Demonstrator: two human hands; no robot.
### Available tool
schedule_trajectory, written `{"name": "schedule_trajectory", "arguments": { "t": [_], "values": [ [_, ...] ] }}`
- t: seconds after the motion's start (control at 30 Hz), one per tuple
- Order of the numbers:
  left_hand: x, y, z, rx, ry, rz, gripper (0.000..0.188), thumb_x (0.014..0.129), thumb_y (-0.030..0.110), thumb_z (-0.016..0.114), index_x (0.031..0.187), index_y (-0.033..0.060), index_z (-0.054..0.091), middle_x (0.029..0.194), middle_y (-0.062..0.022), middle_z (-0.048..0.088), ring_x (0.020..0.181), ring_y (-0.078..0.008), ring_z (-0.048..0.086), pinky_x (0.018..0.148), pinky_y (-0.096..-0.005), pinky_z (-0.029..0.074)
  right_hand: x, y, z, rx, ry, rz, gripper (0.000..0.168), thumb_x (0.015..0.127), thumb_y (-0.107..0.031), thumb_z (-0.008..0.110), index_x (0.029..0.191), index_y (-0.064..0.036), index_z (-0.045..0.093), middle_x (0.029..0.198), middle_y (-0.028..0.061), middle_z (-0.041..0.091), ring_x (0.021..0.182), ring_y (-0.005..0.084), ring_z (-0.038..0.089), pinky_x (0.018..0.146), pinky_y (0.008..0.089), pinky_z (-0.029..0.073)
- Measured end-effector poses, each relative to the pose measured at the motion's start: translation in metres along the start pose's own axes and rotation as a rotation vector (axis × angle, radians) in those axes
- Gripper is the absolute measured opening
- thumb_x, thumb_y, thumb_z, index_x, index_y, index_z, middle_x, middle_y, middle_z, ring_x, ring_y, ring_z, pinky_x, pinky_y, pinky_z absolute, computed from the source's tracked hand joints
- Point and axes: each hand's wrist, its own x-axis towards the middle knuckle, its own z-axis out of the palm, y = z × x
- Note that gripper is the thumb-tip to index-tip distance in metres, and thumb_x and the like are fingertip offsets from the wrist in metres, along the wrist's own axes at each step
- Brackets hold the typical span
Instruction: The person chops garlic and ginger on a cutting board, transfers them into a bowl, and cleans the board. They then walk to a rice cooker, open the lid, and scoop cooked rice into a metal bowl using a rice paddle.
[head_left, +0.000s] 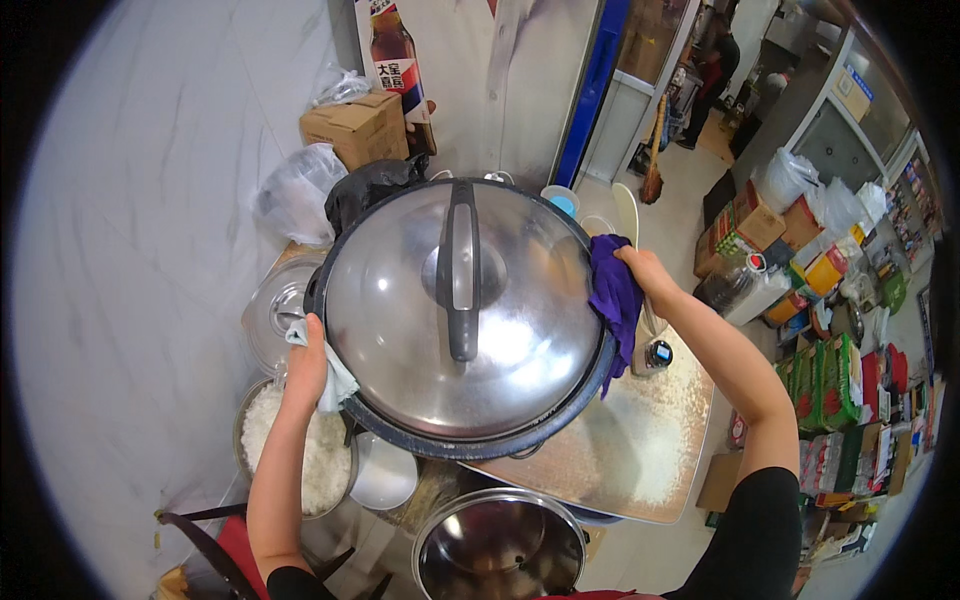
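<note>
A large dark pot (480, 448) fills the middle of the view, covered by a domed stainless steel lid (386, 337) with a long black handle (463, 259). My left hand (306, 364) grips the pot's left side through a pale cloth (341, 381). On the opposite side, my right hand (651, 276) clasps a bunched purple cloth (616, 292) against the pot's rim. The cloths hide the pot's grips. Whether the pot is raised or resting on the table cannot be told.
White rice fills a round pot (300, 442) at left, beside a white bowl (384, 471). Nearest me is an open steel pot (499, 551). A small dark-capped jar (654, 355) stands on the worn table (637, 450). Stacked goods (821, 382) line the right; a person (716, 75) stands far back.
</note>
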Motion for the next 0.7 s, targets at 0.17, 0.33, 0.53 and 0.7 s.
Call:
{"name": "schedule_trajectory", "arguments": {
  "t": [0.17,0.33,0.53,0.7],
  "values": [
    [-0.007,0.002,0.016,-0.062,0.095,0.115,0.063,0.094,0.05,0.034,0.117,-0.0054,0.051,0.109,-0.0216,0.058,0.105,-0.0323,0.054,0.09,-0.0363,0.039,0.006,-0.003,0.007,0.05,-0.106,0.108,0.039,0.078,-0.031,0.061,0.1,0.001,0.058,0.082,0.0098,0.063,0.066,0.0183,0.062,0.061,0.0296,0.051],
    [-0.003,-0.007,0.022,-0.111,0.16,0.147,0.052,0.096,0.04,0.037,0.11,-0.0074,0.052,0.104,-0.0198,0.059,0.097,-0.0296,0.055,0.085,-0.0361,0.041,0.009,0.005,0.016,0.226,-0.059,-0.006,0.037,0.076,-0.023,0.065,0.096,0.006,0.057,0.078,0.0108,0.063,0.059,0.0189,0.06,0.054,0.0304,0.051],
    [0.007,-0.018,0.024,-0.427,0.141,0.097,0.054,0.096,0.043,0.038,0.112,-0.0075,0.051,0.102,-0.0118,0.057,0.093,-0.0189,0.052,0.083,-0.0305,0.041,-0.021,-0.026,0.009,0.356,-0.062,-0.081,0.032,0.075,-0.02,0.065,0.095,0.004,0.058,0.078,0.0097,0.063,0.059,0.0165,0.06,0.051,0.0287,0.05],
    [0.047,-0.069,0.033,-0.857,0.035,-0.007,0.063,0.092,0.052,0.042,0.121,-0.0042,0.048,0.11,-0.0097,0.056,0.097,-0.0181,0.053,0.085,-0.0289,0.042,-0.088,-0.095,0.017,0.401,-0.112,-0.388,0.026,0.076,-0.012,0.064,0.097,0.002,0.058,0.081,0.0091,0.062,0.064,0.0157,0.061,0.055,0.0282,0.051]
  ]
}}
